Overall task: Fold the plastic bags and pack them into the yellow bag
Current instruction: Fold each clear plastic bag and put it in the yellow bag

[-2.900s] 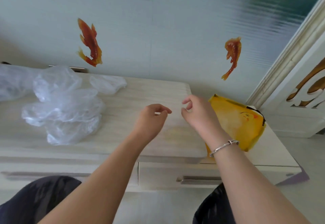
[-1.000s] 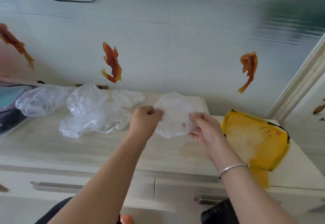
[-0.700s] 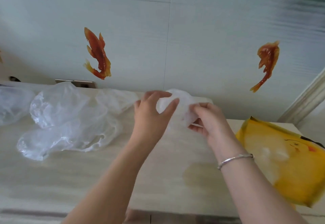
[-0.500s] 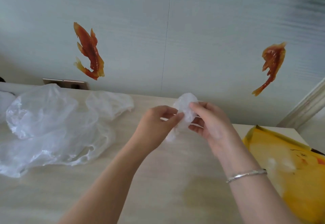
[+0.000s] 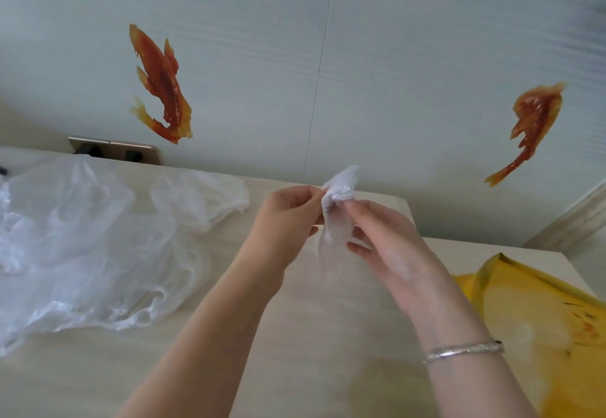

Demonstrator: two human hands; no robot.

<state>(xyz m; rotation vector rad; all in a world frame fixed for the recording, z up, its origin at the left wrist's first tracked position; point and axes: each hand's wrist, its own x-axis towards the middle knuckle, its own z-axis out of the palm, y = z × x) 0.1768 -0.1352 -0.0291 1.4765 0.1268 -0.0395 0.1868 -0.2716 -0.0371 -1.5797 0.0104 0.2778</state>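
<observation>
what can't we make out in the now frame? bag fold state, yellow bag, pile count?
- Head view: folded plastic bag, fold count hidden by the left hand and right hand pinching it.
- Head view: yellow bag, cut off by the right and bottom edges; its opening is not clear.
- Head view: loose plastic bags, translucent and overlapping, cut off at left; count unclear.

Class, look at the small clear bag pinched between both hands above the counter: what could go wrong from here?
1. The small clear bag is held only by fingertip pinches of the left hand and right hand; the slippery film may spring open or slip.
2. The yellow bag lies flat, mouth apparently unopened, so packing one-handed could undo the fold.
</observation>
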